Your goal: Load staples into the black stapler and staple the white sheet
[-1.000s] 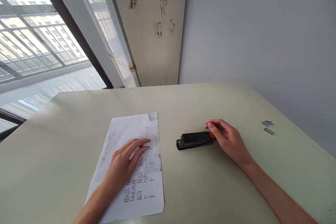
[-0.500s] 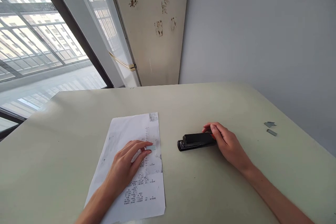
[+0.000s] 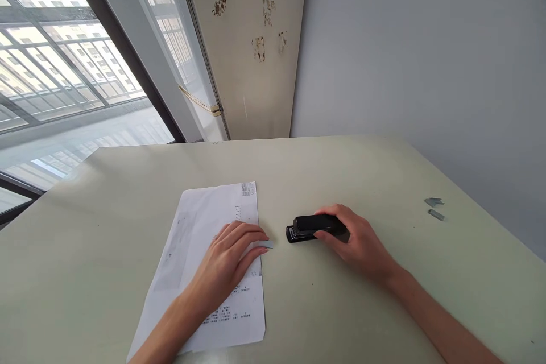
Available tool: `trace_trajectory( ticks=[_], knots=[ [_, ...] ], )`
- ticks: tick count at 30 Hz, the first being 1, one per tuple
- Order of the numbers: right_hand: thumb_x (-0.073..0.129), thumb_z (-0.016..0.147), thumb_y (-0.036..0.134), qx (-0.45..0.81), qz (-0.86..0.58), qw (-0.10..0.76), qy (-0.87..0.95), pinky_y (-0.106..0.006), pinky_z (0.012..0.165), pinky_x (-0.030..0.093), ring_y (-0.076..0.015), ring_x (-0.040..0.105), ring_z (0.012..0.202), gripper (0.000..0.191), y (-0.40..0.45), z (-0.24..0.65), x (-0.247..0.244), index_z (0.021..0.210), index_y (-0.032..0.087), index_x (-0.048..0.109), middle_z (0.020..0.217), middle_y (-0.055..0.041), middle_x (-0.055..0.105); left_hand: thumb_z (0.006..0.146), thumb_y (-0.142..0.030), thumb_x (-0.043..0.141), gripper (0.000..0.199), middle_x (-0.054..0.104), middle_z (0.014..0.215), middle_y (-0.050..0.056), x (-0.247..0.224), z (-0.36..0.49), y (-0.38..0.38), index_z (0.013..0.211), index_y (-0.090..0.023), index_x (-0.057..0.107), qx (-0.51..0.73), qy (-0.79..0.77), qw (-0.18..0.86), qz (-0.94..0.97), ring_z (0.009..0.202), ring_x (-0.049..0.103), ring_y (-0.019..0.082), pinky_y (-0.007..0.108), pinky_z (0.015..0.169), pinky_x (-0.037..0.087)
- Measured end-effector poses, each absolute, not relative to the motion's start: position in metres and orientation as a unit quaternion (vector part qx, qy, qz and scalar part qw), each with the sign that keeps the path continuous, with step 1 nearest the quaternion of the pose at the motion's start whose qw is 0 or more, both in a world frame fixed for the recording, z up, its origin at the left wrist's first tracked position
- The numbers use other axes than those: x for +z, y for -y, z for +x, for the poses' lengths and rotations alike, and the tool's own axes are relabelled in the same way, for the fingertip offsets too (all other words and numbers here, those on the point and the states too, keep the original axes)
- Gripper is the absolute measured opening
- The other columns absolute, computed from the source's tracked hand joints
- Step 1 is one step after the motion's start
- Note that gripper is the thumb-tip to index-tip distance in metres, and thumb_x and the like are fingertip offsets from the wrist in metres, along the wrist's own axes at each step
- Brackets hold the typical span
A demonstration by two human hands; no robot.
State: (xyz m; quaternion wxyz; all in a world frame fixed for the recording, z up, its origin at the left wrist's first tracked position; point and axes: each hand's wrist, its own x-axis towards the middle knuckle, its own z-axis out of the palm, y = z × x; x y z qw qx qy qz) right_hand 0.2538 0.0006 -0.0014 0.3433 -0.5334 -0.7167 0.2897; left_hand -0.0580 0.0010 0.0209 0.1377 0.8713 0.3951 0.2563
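Observation:
Between the thumb and fingers of my left hand (image 3: pixel 232 256) is a small flat pale blue-grey strip (image 3: pixel 265 244). Its free end sticks out past the right edge of a printed paper sheet (image 3: pixel 222 205), above which the hand lies. A black stapler (image 3: pixel 311 223) rests on the table a short way to the right, its front end pointing left toward the strip. My right hand (image 3: pixel 356 239) is wrapped round the stapler's rear part, thumb on the near side and fingers on the far side. The palm hides the stapler's back end.
Several small grey pieces (image 3: pixel 435 209) lie near the right edge of the pale table (image 3: pixel 341 170). Beyond the table stand a grey wall (image 3: pixel 405 57) and a stained beige panel (image 3: pixel 243 85). A window (image 3: pixel 63 57) is at the left.
My left hand has moved right with the strip, past the sheet's edge. My right hand has shifted from the stapler's rear end to a fuller grip around its body.

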Motion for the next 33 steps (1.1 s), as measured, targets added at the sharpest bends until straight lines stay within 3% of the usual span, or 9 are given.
trace_trajectory(
  ticks=[10,17,22,33],
  knots=[
    [0.065,0.099,0.051,0.300,-0.520,0.341,0.723,-0.039,0.084,0.056,-0.0260,0.067,0.098,0.029,-0.002,0.255,-0.002,0.118,0.030,0.063,0.113,-0.0057,0.072,0.107,-0.029,0.055,0.019,0.069,0.126,0.006,0.011,-0.072,-0.004,0.121,-0.028,0.067,0.228,-0.437,0.021,0.870,0.116,0.064,0.026,0.045,0.097,0.054],
    [0.067,0.098,0.048,0.320,-0.505,0.347,0.722,-0.035,0.078,0.054,-0.0232,0.067,0.091,0.024,-0.004,0.252,0.001,0.112,0.028,0.065,0.106,-0.0035,0.073,0.102,-0.038,0.065,0.030,0.067,0.130,0.010,0.017,-0.024,-0.010,0.128,-0.025,0.064,0.243,-0.404,0.060,0.880,0.123,0.059,0.029,0.049,0.099,0.054],
    [0.069,0.097,0.046,0.319,-0.493,0.350,0.730,-0.034,0.080,0.053,-0.0224,0.067,0.091,0.023,-0.005,0.254,0.002,0.110,0.028,0.067,0.102,-0.0024,0.074,0.103,-0.033,0.063,0.013,0.073,0.118,0.007,0.018,0.005,-0.022,0.108,-0.022,0.070,0.247,-0.372,0.073,0.892,0.115,0.063,0.027,0.047,0.097,0.055],
    [0.079,0.084,0.049,0.412,-0.490,0.308,0.704,-0.030,0.066,0.049,-0.0193,0.063,0.077,0.027,-0.008,0.273,0.018,0.097,0.027,0.072,0.090,0.0003,0.074,0.105,-0.033,0.059,0.014,0.073,0.117,0.005,0.026,-0.039,-0.010,0.108,-0.025,0.070,0.230,-0.393,0.075,0.887,0.116,0.063,0.025,0.043,0.097,0.054]
  ],
)
